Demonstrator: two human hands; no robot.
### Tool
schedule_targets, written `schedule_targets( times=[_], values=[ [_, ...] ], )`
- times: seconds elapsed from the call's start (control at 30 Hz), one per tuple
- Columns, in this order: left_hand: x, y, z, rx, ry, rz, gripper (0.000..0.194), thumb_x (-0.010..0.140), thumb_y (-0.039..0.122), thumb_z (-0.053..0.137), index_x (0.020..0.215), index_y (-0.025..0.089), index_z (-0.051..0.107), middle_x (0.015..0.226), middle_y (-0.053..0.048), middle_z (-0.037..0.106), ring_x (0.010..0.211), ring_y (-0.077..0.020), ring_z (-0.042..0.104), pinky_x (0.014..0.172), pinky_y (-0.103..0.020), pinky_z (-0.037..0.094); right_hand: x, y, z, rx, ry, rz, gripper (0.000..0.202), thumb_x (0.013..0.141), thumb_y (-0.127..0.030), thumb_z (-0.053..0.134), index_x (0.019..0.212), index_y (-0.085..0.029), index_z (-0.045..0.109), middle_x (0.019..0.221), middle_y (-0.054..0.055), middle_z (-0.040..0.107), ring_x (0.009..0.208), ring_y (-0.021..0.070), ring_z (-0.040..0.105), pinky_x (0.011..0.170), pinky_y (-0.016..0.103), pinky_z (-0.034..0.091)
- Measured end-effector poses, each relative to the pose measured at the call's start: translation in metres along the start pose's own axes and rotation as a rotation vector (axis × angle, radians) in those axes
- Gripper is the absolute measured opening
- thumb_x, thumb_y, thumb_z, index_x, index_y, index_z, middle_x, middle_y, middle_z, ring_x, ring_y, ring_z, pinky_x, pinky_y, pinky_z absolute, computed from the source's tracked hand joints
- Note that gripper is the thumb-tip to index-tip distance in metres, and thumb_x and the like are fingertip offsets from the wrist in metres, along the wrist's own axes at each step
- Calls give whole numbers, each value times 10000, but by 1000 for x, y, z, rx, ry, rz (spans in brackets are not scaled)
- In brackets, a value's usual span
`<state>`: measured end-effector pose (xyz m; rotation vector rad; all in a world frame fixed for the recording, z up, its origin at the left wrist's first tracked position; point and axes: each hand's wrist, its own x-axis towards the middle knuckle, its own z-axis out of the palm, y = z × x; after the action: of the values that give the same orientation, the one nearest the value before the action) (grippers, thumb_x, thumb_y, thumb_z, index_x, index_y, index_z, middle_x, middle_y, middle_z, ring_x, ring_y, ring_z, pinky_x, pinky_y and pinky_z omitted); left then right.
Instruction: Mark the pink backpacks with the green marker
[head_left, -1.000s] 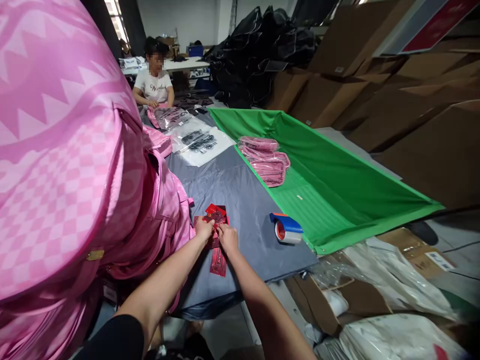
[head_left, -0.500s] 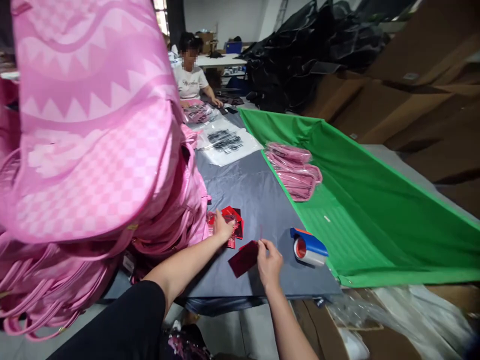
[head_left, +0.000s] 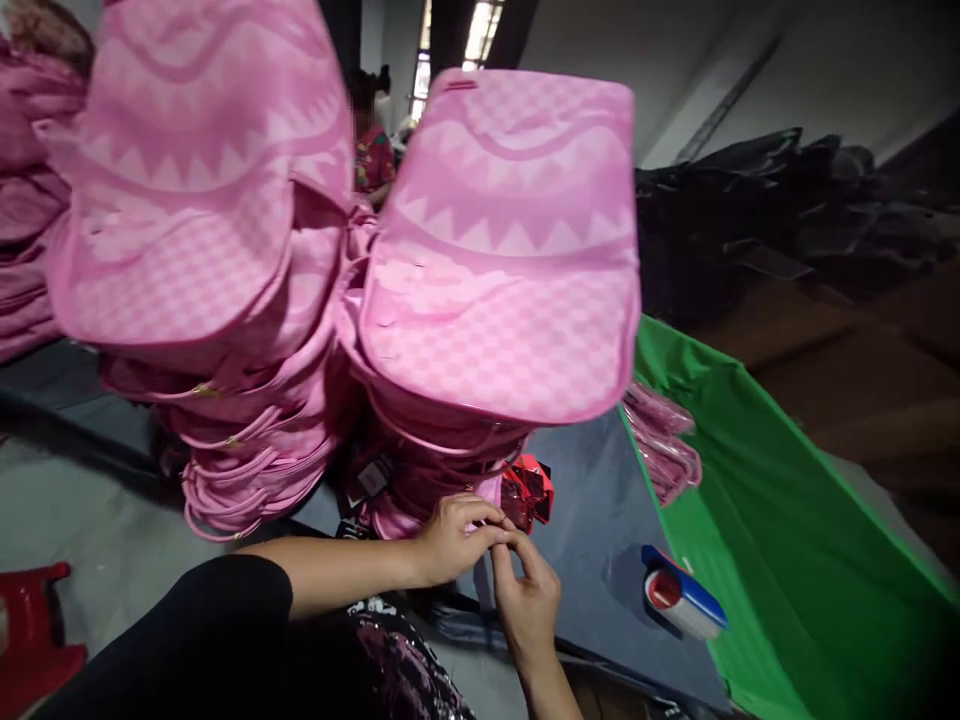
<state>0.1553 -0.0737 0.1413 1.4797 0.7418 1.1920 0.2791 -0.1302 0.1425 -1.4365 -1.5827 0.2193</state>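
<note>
My left hand (head_left: 452,537) and my right hand (head_left: 527,597) meet fingertip to fingertip at the lower edge of the nearer stack of pink backpacks (head_left: 502,270). Both pinch a small part there, which is too blurred to name. A heap of shiny red tags (head_left: 529,488) lies on the grey table cover (head_left: 592,520) just beyond my fingers, half under the stack. The red tag my right hand held before is not visible.
A second stack of pink backpacks (head_left: 202,220) stands to the left. A blue, white and red tape dispenser (head_left: 681,596) lies right of my hands. Bagged pink items (head_left: 664,445) rest on the green cloth (head_left: 780,530). A person (head_left: 369,140) is behind the stacks. A red stool (head_left: 34,620) stands at bottom left.
My view swung left and up. My right hand left the table and came to my left hand at the backpack stack, and the red tag it held is out of sight.
</note>
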Motion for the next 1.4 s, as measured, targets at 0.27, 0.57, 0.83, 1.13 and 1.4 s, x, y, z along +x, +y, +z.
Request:
schedule_targets(
  times=[0.27, 0.57, 0.83, 1.13, 1.4],
  values=[
    [-42, 10, -142, -76, 276, -5, 194, 904, 266, 586, 840, 196, 755, 907, -53, 775, 872, -174, 724, 848, -292, 564, 23, -95, 106, -50, -276, -196, 145, 933, -233, 538, 899, -219, 679, 819, 40, 736, 734, 188, 704, 671, 298, 575],
    [-5, 17, -242, 34, 379, -7, 229, 928, 223, 538, 1130, 194, 642, 749, 16, 714, 568, -81, 620, 592, -189, 500, 85, -174, 177, -621, -178, -185, 491, 969, -283, 459, 1432, -123, 418, 933, 107, 756, 638, 208, 695, 527, 277, 464],
    [4, 14, -260, 127, 300, 21, 236, 930, 146, 507, 1076, 203, 682, 800, 1, 727, 638, -95, 652, 673, -215, 515, 94, -173, 177, -493, -209, 31, 349, 918, -326, 466, 1216, -156, 530, 854, 90, 743, 652, 213, 682, 570, 289, 481],
    [16, 16, -260, 209, 200, 78, 320, 880, 38, 495, 1084, 184, 693, 841, -13, 729, 769, -126, 671, 769, -243, 516, 107, -166, 158, -407, -155, 41, 303, 891, -323, 528, 1141, -177, 619, 1056, 120, 744, 865, 214, 724, 703, 299, 557],
    [38, 27, -259, 205, 119, 62, 320, 887, 23, 467, 1057, 165, 699, 867, -36, 730, 798, -142, 676, 781, -255, 520, 126, -155, 134, -405, -84, -5, 262, 907, -309, 541, 1093, -182, 675, 1021, 96, 754, 884, 228, 732, 769, 337, 580]
  ],
)
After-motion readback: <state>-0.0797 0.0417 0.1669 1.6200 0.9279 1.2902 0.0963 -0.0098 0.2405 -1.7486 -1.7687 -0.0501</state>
